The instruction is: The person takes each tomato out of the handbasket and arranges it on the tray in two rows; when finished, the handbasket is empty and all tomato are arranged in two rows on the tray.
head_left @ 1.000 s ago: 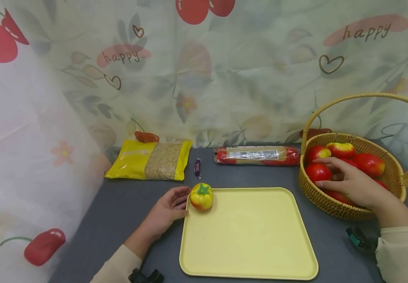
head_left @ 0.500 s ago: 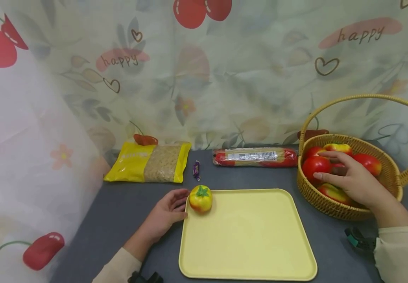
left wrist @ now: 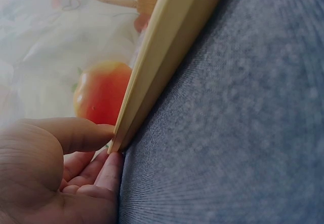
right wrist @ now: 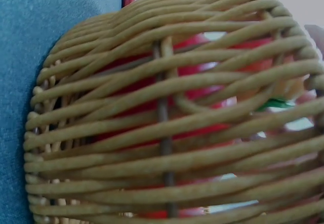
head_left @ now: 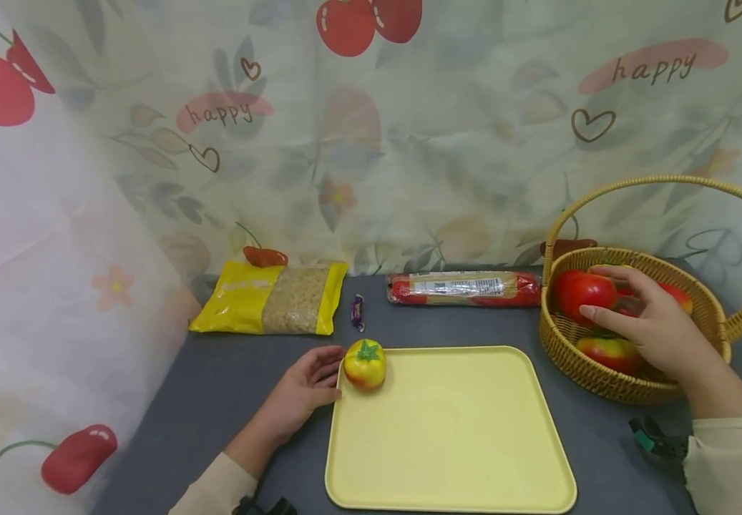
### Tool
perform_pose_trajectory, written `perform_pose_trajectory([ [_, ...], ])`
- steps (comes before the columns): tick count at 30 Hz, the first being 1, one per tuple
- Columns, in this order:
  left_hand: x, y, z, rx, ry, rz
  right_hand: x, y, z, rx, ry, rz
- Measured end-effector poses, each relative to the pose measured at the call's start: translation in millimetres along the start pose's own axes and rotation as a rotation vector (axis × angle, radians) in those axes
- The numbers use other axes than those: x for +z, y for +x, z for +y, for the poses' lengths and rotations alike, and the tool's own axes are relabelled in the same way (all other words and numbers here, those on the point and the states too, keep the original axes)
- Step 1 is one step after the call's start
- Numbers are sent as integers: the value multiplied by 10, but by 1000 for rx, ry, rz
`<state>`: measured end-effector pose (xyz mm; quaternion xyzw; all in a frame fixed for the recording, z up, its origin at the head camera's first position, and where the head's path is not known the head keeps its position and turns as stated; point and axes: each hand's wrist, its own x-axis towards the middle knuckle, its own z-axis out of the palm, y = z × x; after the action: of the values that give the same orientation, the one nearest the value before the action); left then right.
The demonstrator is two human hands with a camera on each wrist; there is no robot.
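Note:
In the head view my left hand (head_left: 303, 386) is at the left edge of the pale yellow tray (head_left: 454, 429). The left wrist view shows its thumb and fingers pinching the tray's rim (left wrist: 139, 82). A yellow-red tomato (head_left: 365, 365) with a green leafy top sits in the tray's far left corner. My right hand (head_left: 657, 325) grips a glossy red tomato (head_left: 588, 292) in the wicker basket (head_left: 577, 365), thumb in front and fingers behind. More red and yellow fruits, one of them a red-yellow fruit (head_left: 612, 354), lie under and around that hand. Basket weave (right wrist: 167, 122) hides it in the right wrist view.
Along the back lie a yellow bag of grain or flakes (head_left: 267, 299), a small purple-wrapped candy (head_left: 358, 312) and a red-ended pack of noodles (head_left: 464, 288). The basket's tall handle (head_left: 660, 179) arches over its opening. A printed cloth stands behind the dark grey table.
My right hand has closed round the red tomato and raised it slightly, shifting it a little right. More of the red-yellow fruit beneath shows. My left hand stays at the tray's edge.

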<state>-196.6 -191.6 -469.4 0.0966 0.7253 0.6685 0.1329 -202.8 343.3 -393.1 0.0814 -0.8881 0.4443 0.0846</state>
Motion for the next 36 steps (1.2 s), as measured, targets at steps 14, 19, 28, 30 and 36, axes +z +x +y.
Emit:
perform_pose_trajectory([
  [14,3,-7,13,3,4,3,63,-54,-231,-35,60,11],
  [19,7,-3,16,-2,0,5,137,-68,-349,-50,68,-14],
  [28,2,-2,-8,1,-11,3,388,-93,-547,-122,94,-44],
  [30,-2,0,-15,3,-11,1,438,-99,-588,-146,117,-73],
  [36,-10,7,-23,9,-15,-2,569,-124,-692,-202,199,-160],
])
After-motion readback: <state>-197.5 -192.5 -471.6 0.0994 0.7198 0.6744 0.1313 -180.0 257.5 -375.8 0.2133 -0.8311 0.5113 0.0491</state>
